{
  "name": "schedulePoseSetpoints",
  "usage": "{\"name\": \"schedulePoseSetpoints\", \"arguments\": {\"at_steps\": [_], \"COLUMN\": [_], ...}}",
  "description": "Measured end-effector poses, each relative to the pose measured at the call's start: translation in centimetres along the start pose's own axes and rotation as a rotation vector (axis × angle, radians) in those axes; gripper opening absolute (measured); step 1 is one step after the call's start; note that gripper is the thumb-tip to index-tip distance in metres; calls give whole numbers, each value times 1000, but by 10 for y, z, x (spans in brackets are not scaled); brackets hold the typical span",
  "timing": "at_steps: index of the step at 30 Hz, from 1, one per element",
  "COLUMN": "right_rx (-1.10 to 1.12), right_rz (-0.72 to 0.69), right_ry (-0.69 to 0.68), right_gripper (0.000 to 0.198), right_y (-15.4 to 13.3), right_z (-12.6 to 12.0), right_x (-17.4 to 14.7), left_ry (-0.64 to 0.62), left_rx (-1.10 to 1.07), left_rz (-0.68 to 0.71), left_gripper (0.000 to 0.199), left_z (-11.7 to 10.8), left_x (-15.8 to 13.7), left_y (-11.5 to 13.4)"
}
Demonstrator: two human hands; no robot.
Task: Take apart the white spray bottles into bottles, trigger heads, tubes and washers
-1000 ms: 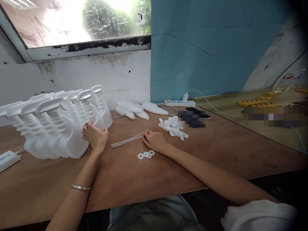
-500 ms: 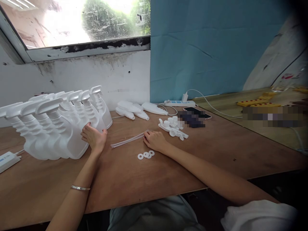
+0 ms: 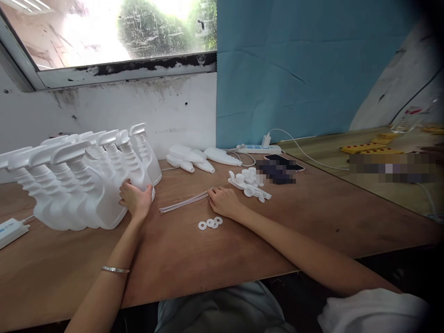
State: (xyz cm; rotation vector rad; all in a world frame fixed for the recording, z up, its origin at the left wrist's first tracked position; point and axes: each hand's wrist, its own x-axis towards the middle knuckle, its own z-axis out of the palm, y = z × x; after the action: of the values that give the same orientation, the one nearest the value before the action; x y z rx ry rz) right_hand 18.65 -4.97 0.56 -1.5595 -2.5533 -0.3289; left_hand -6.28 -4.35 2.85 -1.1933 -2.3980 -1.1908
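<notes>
Several white spray bottles (image 3: 79,194) with trigger heads stand in close rows at the left. My left hand (image 3: 137,200) is closed around the lower body of one spray bottle (image 3: 133,169) at the right end of the rows, thumb on its right side. My right hand (image 3: 224,202) rests palm down on the table, fingers loosely bent beside the far ends of a bundle of thin white tubes (image 3: 183,201). It grips nothing that I can see. Several flat white rings (image 3: 202,225) lie in front of it. White plastic trigger parts (image 3: 251,182) are heaped beyond it.
White bottle-shaped pieces (image 3: 194,157) lie by the wall. A power strip (image 3: 258,149) with a plugged-in charger, a phone (image 3: 283,162) and a blurred dark item (image 3: 276,172) are at the back. Another power strip (image 3: 14,231) sits at the left. Yellow pieces (image 3: 373,149) lie far right.
My left hand has closed in on the bottle, and that bottle's base has shifted slightly to the right. My right hand has barely moved.
</notes>
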Motion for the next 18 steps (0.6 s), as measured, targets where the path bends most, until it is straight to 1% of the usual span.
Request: {"name": "schedulePoseSetpoints", "arguments": {"at_steps": [7, 10, 14, 18], "right_rx": [-24, -33, -45, -56], "right_rz": [41, 55, 79, 114], "right_ry": [13, 18, 26, 39], "right_gripper": [26, 26, 24, 23], "right_y": [4, 6, 9, 14], "right_z": [4, 5, 8, 13], "right_x": [1, 2, 4, 6], "left_ry": [-39, -59, -121, -173], "left_rx": [-72, -86, -121, -162], "left_rz": [-26, -47, -83, -105], "left_gripper": [49, 50, 56, 54], "left_z": [2, 3, 6, 12], "left_x": [-3, -4, 1, 6], "left_y": [3, 3, -1, -7]}}
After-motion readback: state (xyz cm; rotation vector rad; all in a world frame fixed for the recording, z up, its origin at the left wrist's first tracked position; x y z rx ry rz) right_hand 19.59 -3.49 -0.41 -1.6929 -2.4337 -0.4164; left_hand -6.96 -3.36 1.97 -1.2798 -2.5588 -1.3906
